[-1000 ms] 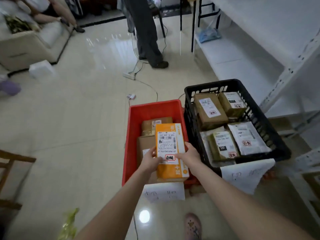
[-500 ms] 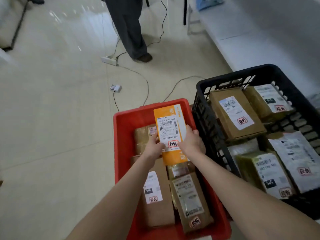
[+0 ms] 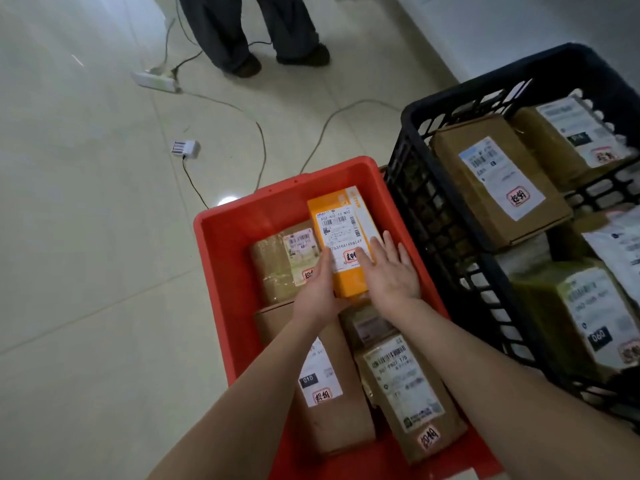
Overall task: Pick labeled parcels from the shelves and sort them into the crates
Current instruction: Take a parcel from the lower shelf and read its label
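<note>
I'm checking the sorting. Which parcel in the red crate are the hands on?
The orange parcel at the red crate's far end; the left hand and right hand touch it. The other parcels there are brown.

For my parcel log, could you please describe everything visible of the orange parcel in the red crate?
The orange parcel is a flat oblong box, seemingly cardboard, white at its far end. A white shipping label with barcodes, numbers and a red-framed stamp covers most of its top. It lies label up at the far right of the red crate, beside a brown taped parcel. The left hand touches its left edge; the right hand lies flat against its right side, thumb on the label.
</note>
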`<action>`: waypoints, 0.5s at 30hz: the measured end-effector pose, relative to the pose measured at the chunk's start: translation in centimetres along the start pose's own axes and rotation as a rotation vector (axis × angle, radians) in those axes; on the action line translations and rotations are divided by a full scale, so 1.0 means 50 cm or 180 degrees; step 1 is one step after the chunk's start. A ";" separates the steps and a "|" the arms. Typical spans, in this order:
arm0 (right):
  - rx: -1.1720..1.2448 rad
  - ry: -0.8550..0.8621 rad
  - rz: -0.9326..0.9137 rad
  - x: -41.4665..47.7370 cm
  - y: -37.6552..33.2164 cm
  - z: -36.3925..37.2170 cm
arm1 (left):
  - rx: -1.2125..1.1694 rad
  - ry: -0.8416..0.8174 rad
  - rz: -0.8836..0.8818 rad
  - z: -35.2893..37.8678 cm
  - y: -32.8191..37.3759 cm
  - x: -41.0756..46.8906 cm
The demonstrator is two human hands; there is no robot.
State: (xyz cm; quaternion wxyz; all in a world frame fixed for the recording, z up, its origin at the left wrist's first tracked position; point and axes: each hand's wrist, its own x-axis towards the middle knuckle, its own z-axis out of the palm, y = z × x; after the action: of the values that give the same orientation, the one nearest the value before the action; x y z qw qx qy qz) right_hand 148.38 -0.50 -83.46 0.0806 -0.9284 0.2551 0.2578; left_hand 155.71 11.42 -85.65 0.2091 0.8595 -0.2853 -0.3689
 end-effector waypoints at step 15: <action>0.0133 -0.0011 0.0201 -0.102 0.002 -0.017 | 0.1340 -0.0143 0.0335 -0.027 0.045 -0.055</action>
State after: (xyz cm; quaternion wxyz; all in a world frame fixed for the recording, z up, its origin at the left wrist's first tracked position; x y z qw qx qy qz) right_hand 144.95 1.40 -80.07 0.0923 -0.9176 0.2894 0.2565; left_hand 154.39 11.74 -82.09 0.0375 0.8598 -0.4051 -0.3088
